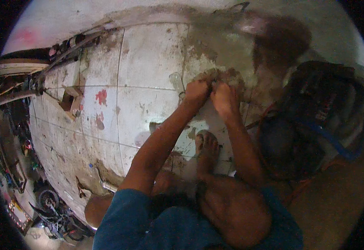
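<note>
My left hand (197,91) and my right hand (224,98) are side by side, low over the dirty white tiled floor (148,62). Both have their fingers curled in and nearly meet at the knuckles. A mottled brown patch shows just beyond the fingers. Whether it is a held thing or dirt on the floor, I cannot make out. A small pale, see-through piece (176,81) lies to the left of my left hand. My bare foot (207,143) rests on the tiles below the hands.
To the right sits a bulky black object (315,91) with a blue hose (332,139). A blurred brown shape (282,37) is at the far right. A wooden block (70,102) with an opening lies left, a bent metal tube (107,185) nearer, and a bicycle (55,212) lower left.
</note>
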A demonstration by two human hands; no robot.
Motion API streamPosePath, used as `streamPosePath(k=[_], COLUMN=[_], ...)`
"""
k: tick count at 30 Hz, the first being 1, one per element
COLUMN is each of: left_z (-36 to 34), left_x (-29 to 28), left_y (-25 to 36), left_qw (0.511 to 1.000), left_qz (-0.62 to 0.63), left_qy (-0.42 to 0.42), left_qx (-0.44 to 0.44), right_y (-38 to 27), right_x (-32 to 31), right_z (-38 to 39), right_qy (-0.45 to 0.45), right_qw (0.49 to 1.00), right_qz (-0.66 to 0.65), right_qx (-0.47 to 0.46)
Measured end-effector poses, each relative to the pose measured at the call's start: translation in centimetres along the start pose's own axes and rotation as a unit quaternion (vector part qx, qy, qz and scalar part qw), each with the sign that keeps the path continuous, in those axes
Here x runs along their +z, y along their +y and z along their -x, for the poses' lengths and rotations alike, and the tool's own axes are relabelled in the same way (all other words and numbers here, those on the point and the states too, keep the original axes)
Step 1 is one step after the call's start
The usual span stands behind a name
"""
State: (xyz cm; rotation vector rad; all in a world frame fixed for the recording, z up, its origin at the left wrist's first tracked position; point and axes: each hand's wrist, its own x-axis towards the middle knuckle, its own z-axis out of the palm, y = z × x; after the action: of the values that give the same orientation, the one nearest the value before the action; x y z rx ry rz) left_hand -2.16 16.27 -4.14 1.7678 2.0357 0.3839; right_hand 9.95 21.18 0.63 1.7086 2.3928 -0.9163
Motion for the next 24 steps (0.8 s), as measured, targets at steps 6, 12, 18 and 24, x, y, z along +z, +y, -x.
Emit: streamPosePath(k=[6, 12, 18, 24], left_z=[-4.0, -4.5, -0.8, -5.5], left_x=[-1.0, 2.5, 0.3, -1.5], left_y=[-0.4, -5.3, -1.5, -1.6], left_qw=[0.996, 0.998, 0.997, 0.979], left_qz=[-0.024, -0.027, 0.015, -0.069], left_qy=[-0.087, -0.058, 0.047, -0.184], left_qx=[0.001, -0.015, 0.067, -0.053], right_y=[1.4, -2.2, -0.7, 0.8], right_x=[0.4, 0.2, -0.1, 1.0], right_z=[-1.2, -3.9, 0.8, -4.0], right_qy=[0.011, -0.047, 0.028, 0.002], right_qw=[0.999, 0.997, 0.999, 1.0], right_qz=[-0.043, -0.031, -0.036, 0.002], right_qx=[-0.015, 0.045, 0.017, -0.021])
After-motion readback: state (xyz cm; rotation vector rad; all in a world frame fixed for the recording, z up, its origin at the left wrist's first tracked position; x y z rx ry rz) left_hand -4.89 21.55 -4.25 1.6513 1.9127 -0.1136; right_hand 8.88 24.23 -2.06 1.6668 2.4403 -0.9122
